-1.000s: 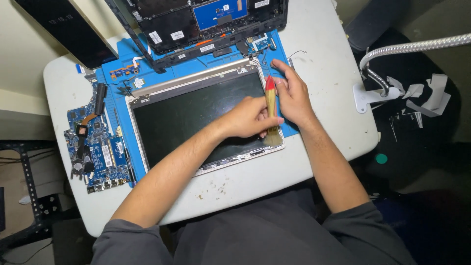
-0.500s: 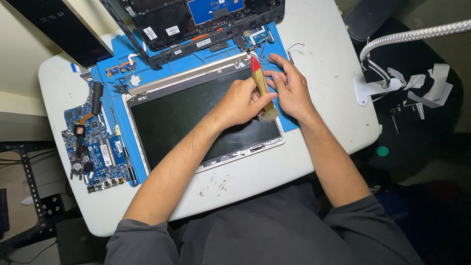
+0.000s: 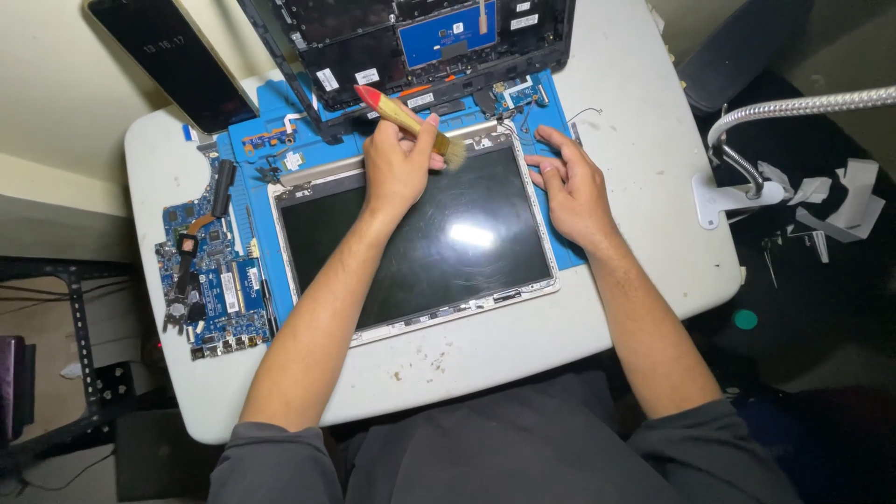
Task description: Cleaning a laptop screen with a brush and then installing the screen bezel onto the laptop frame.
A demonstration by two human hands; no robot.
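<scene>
Brush [image 3: 403, 117] now at screen's [image 3: 420, 243] top edge

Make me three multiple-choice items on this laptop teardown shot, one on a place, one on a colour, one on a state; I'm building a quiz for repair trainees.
1. Where does the loose blue circuit board lie?
A. Left of the screen panel
B. On top of the screen panel
C. Under the lamp

2. What colour is the tip of the brush handle?
A. Green
B. Red
C. White

3. What is the right hand doing?
A. Gripping the brush
B. Lifting the lamp
C. Resting flat on the panel's right edge

Answers
1. A: the circuit board sits at the table's left side, beside the screen panel.
2. B: the brush, held in the left hand, has a red end on a tan handle.
3. C: the right hand lies open on the panel's frame with its fingers spread, holding nothing.
</scene>
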